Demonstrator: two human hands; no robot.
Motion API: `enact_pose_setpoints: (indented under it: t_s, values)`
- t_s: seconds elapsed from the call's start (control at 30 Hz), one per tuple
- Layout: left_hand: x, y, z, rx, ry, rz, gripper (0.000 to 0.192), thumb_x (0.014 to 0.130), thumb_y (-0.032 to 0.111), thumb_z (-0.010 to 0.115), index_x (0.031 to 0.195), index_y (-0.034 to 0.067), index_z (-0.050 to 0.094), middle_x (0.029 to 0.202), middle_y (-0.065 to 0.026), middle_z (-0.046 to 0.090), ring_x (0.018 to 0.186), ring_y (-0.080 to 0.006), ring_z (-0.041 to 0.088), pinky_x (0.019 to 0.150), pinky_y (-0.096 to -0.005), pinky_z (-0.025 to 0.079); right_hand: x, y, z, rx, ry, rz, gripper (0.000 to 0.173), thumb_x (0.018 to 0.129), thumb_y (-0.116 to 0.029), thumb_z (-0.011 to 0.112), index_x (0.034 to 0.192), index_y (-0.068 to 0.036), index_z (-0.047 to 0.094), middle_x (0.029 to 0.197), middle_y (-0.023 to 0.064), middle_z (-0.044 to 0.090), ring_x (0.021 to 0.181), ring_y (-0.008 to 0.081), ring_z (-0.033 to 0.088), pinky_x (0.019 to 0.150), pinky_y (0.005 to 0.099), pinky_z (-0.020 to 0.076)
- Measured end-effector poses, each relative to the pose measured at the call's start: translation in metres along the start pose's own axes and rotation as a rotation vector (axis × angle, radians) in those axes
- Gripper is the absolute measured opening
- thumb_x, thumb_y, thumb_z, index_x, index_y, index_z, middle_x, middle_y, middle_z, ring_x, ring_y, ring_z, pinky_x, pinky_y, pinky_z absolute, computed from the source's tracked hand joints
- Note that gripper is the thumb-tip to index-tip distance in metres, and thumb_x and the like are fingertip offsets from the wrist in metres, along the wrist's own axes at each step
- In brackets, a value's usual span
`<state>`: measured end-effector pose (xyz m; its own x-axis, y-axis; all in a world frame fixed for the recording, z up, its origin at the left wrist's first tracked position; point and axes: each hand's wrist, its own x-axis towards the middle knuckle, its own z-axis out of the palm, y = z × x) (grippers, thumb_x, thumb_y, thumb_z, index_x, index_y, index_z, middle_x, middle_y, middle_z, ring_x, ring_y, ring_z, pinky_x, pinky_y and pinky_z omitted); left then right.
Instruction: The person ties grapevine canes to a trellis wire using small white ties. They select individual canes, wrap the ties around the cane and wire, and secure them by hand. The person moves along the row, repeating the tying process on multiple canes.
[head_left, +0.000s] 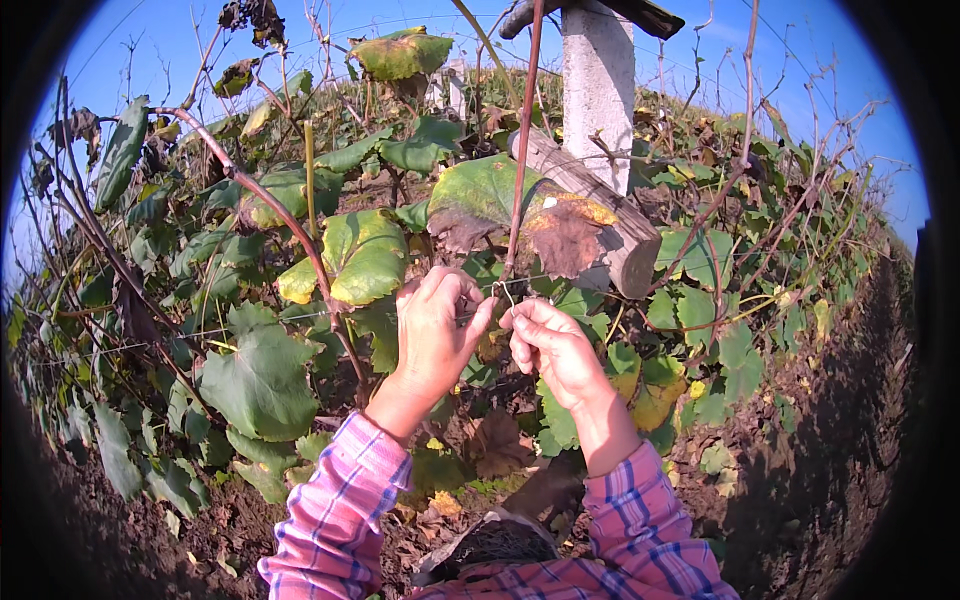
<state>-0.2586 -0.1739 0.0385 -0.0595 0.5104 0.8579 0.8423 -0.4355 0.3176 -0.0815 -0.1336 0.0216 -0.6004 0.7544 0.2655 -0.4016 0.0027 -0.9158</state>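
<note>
A thin pale tie (504, 288) loops over the trellis wire (536, 278) at the foot of an upright reddish-brown vine cane (521, 150). My right hand (551, 341) pinches one end of this tie between thumb and forefinger, just below the wire. On the other side, my left hand (442, 322) has its thumb and curled forefinger closed at the tie's left end; the exact grip is partly hidden by the fingers. The wire runs behind the left hand. A large grape leaf (487, 191), green with browned edges, hangs behind the cane.
A white concrete post (598, 97) rises behind the vines, with a wooden log (600, 217) slanting in front of it. To the left arches another cane (281, 214) among many leaves. Bare soil (817, 457) borders the row on the right.
</note>
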Motion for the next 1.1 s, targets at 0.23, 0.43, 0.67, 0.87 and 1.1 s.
enact_pose_setpoints:
  t_s: [0.23, 0.43, 0.67, 0.87, 1.1]
  values:
    - [0.005, 0.005, -0.002, 0.225, -0.012, 0.081, 0.018, 0.084, 0.018, 0.074, 0.099, 0.012, 0.066, 0.088, -0.003, 0.069, 0.081, -0.0237, 0.069, 0.072, -0.039, 0.047, 0.0, 0.004, 0.002, 0.008, 0.011, -0.002, 0.014, 0.103, -0.017, 0.055, 0.104, -0.004, 0.061, 0.073, -0.0019, 0.053, 0.067, 0.0092, 0.05, 0.059, 0.0236, 0.0395]
    - [0.01, 0.017, 0.015, 0.402, 0.041, -0.058, 0.009, 0.087, 0.02, 0.068, 0.093, 0.014, 0.063, 0.082, -0.0019, 0.065, 0.085, -0.024, 0.063, 0.08, -0.0416, 0.042, 0.001, 0.007, 0.002, 0.022, -0.013, -0.026, 0.012, 0.102, -0.016, 0.056, 0.103, -0.005, 0.061, 0.076, -0.003, 0.052, 0.065, 0.008, 0.046, 0.058, 0.0226, 0.0352]
    - [0.017, 0.023, 0.001, 0.046, -0.067, -0.275, 0.018, 0.087, 0.03, 0.069, 0.089, 0.013, 0.068, 0.08, -0.0051, 0.066, 0.094, -0.0271, 0.06, 0.093, -0.0438, 0.036, 0.007, 0.022, 0.005, 0.034, 0.072, -0.12, 0.006, 0.104, -0.011, 0.053, 0.107, -0.007, 0.054, 0.08, -0.0087, 0.039, 0.064, 0.0011, 0.032, 0.056, 0.0178, 0.0269]
    - [0.009, 0.019, 0.006, -0.009, 0.029, -0.117, 0.012, 0.085, 0.026, 0.073, 0.088, 0.015, 0.069, 0.1, -0.0001, 0.066, 0.104, -0.0231, 0.056, 0.09, -0.0427, 0.033, 0.005, 0.023, 0.016, 0.026, 0.169, -0.208, 0.014, 0.105, -0.016, 0.054, 0.111, -0.006, 0.062, 0.077, -0.0108, 0.041, 0.061, -0.0017, 0.031, 0.052, 0.018, 0.0252]
    - [-0.006, 0.01, 0.005, 0.191, 0.05, 0.079, 0.013, 0.084, 0.023, 0.074, 0.088, 0.011, 0.068, 0.104, -0.0009, 0.062, 0.103, -0.0239, 0.056, 0.091, -0.0411, 0.035, 0.006, -0.001, 0.01, 0.173, 0.106, -0.059, 0.022, 0.106, -0.02, 0.052, 0.109, 0.0, 0.062, 0.061, -0.008, 0.033, 0.051, 0.0036, 0.03, 0.052, 0.0208, 0.0276]
